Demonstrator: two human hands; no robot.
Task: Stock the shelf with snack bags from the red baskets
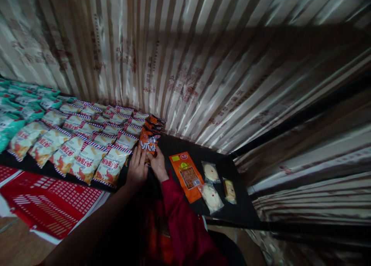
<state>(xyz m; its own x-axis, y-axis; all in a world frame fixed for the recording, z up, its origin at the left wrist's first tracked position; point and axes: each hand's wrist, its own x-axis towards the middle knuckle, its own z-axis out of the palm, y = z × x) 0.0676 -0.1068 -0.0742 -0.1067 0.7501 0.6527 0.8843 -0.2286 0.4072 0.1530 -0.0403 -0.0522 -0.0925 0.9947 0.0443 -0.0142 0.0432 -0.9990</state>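
Both my hands are on a small orange snack bag (148, 139) at the right end of the rows of bags. My left hand (138, 166) presses its left and lower side, fingers closed against it. From the right, my right hand (158, 165) pinches its lower edge, with the thumb in front. Behind this bag stand more dark orange bags (155, 121). Directly left of my hands are white snack bags with striped tops (113, 163), set upright in several rows. The bottom of the orange bag is partly covered by my fingers.
Teal bags (11, 127) fill the far left. Right of my hands, a flat orange packet (187, 176), two round white wrapped cakes (211, 171) and a small yellow packet (230, 190) lie on the black table (243, 208). A red basket (55, 198) sits below left. Printed sheeting (185, 65) hangs behind.
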